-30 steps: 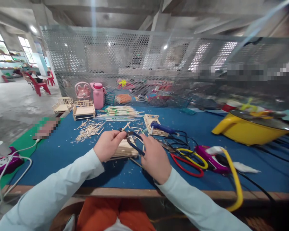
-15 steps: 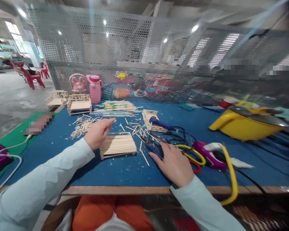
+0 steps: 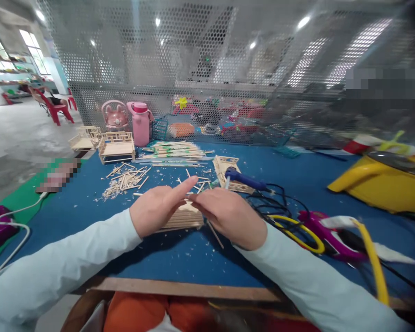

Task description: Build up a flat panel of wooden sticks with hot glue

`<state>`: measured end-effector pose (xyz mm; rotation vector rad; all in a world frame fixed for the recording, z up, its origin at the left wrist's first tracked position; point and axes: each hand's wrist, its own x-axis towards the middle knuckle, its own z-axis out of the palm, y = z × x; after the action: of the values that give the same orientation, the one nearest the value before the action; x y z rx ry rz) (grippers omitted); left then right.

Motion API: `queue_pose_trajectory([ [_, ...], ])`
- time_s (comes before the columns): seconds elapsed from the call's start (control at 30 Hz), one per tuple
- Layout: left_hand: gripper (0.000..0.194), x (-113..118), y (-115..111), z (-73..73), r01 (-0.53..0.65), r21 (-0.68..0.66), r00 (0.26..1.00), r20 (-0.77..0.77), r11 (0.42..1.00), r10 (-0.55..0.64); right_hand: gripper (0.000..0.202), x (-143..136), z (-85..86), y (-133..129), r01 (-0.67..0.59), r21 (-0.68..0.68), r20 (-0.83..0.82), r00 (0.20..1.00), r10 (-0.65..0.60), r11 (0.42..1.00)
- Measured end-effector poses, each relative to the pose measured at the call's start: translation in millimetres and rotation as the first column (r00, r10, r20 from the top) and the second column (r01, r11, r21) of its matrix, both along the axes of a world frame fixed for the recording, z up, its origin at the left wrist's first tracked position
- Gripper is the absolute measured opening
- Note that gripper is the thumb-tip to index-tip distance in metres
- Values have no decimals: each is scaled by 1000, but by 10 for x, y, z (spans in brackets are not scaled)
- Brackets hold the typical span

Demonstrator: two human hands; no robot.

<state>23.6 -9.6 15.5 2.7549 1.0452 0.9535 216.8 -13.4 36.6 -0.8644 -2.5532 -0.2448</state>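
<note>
My left hand (image 3: 162, 207) and my right hand (image 3: 230, 214) meet over a small slatted panel of thin wooden sticks (image 3: 183, 220), which lies on the blue work surface. The left thumb stretches out to the right while the other left fingers are bent and mostly hidden. My right fingers are pressed together near the left thumb; what they grip is hidden. A thin stick end (image 3: 137, 194) pokes out left of my left hand. Behind the right hand, a blue glue gun (image 3: 245, 179) rests on a wooden stick frame (image 3: 224, 165).
Cut stick pieces (image 3: 126, 180) and bundled sticks (image 3: 176, 150) lie farther back. Two small stick-built benches, one finished-looking bench (image 3: 116, 146) in front, stand at left near a pink bottle (image 3: 140, 127). Cables, a purple tool (image 3: 332, 235) and a yellow container (image 3: 376, 184) occupy the right.
My right hand has moved left from the dark-handled pliers to meet my left hand over the slatted panel. The pliers are no longer visible. The view has shifted slightly.
</note>
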Motion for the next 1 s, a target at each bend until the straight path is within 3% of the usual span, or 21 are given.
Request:
queue_pose_trajectory([
  [0.1,38,-122,77,67,-101,89,994,47,991,97,29,56,-67,193,33,-49,-60,998,-36,998],
  [0.17,33,-276,145,119,-262,89,958,139,961,249,26,146,-128,301,68,-134,-136,987,-86,989],
  [0.23,32,-445,224,131,-462,-65,863,196,884,466,23,228,-189,378,74,-225,-178,977,-116,971],
  [0.27,32,-521,264,116,-493,-183,842,144,851,519,23,254,-217,403,72,-258,-189,974,-124,963],
  [0.33,31,-628,332,48,-433,-498,862,15,751,507,22,265,-268,424,73,-276,-210,968,-135,958],
  [0.4,29,-666,378,-41,-296,-770,891,-9,566,453,23,234,-313,411,88,-258,-227,963,-149,962],
  [0.47,28,-653,404,-117,-143,-899,892,64,414,447,24,187,-353,381,121,-243,-240,954,-180,963],
  [0.5,28,-637,411,-145,-78,-925,883,110,373,457,24,166,-372,366,141,-245,-247,948,-203,959],
  [0.63,31,-604,414,-217,120,-941,822,272,315,500,22,140,-417,339,191,-322,-261,924,-281,927],
  [0.8,44,-612,368,-274,310,-918,695,397,248,599,21,186,-371,329,152,-468,-312,893,-324,870],
  [0.9,43,-580,344,-209,397,-875,600,475,276,643,22,212,-334,306,128,-490,-350,877,-329,862],
  [1.0,36,-527,347,-77,425,-857,559,503,292,659,22,231,-333,290,121,-466,-375,870,-319,877],
])
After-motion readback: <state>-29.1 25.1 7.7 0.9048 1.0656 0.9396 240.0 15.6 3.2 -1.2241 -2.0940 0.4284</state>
